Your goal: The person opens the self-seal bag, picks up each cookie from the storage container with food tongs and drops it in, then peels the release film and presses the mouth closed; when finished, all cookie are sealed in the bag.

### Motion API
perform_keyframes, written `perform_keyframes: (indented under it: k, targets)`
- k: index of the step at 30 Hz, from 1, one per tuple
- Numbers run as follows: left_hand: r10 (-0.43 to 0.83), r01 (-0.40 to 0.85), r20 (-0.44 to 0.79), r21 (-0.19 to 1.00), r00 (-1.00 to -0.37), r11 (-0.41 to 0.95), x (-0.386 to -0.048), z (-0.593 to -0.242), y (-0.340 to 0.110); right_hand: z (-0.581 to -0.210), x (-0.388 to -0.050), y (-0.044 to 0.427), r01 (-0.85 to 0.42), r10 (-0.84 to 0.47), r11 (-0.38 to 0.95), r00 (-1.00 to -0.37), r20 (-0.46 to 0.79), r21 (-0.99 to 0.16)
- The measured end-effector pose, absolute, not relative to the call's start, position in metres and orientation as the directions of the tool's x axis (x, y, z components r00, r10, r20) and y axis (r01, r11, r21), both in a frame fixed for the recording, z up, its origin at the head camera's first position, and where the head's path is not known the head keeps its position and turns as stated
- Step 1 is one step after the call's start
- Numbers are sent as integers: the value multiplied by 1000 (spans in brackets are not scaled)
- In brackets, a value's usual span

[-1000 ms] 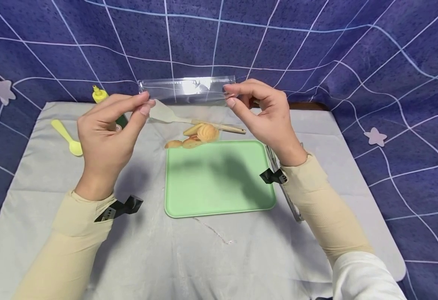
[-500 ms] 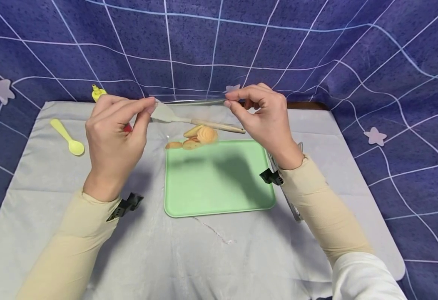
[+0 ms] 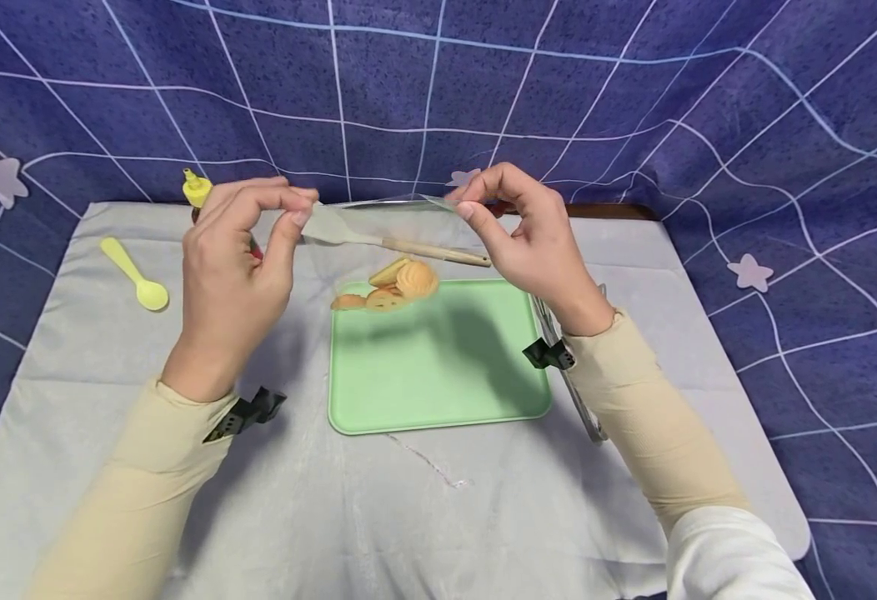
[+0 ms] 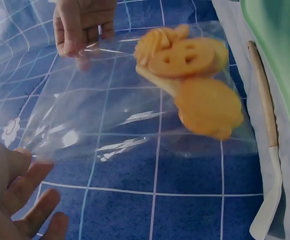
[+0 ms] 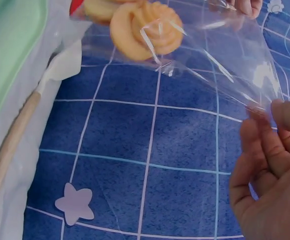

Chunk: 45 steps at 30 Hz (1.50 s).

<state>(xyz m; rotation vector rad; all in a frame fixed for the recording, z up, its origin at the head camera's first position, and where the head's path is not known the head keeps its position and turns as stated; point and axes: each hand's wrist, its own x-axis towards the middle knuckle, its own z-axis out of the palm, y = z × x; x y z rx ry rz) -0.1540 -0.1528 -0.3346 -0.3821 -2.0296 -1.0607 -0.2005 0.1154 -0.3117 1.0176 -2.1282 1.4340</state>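
Observation:
A clear plastic bag [image 4: 110, 110] hangs between my hands, with several golden cookies [image 3: 386, 292] in its lower part. One cookie is swirled, as the right wrist view shows of the swirled cookie [image 5: 159, 30]. My left hand [image 3: 232, 271] pinches one top corner of the bag between thumb and fingers. The opposite top corner is pinched by my right hand [image 3: 528, 242]. In the head view the bag is nearly invisible, apart from its thin upper edge. From that view the cookies appear over the far edge of a green tray [image 3: 438, 367].
Behind the bag lies a spatula [image 3: 431, 250] with a wooden handle. A yellow spoon [image 3: 138, 277] is at the left, near a bottle with a yellow nozzle [image 3: 197, 187], mostly hidden by my left hand. A metal utensil [image 3: 587, 412] lies right of the tray, partly under my right arm.
The bag's top edge has tipped from a broad shiny band to a thin line. My left hand has shifted slightly right. The cookies appear a little lower in the head view.

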Motion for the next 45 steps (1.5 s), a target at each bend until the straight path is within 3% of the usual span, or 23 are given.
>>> perform_keyframes:
  k: [10, 19, 27, 31, 36, 39, 42, 45]
  targets:
    - [-115, 553, 763, 555, -636, 622, -155, -328, -155, -334, -223, 124, -797, -343, 198, -601, 722, -570]
    - [-88, 570, 757, 558, -648, 603, -149, -339, -167, -341, -217, 119, -737, -315, 160, -668, 674, -656]
    - [-59, 586, 718, 610, -694, 534, -103, -350, -200, -366, -196, 97, -726, -485, 93, -631, 606, -681]
    - [-48, 665, 732, 642, -679, 381, -77, -367, -223, -375, -178, 81, -701, -594, 82, -605, 530, -708]
    - [-50, 777, 775, 628, -630, -42, -51, -385, -246, -376, -154, 67, -641, -725, 29, -541, 425, -767]
    - [-29, 742, 747, 653, -664, -152, -42, -393, -261, -381, -145, 58, -608, -780, 35, -512, 359, -793]
    - [-16, 641, 645, 761, -764, 93, -43, -406, -278, -396, -150, 44, -573, -793, 93, -537, 288, -814]
    - [-87, 374, 460, 805, -884, 460, -58, -422, -291, -417, -168, 27, -496, -760, 181, -618, 200, -849]
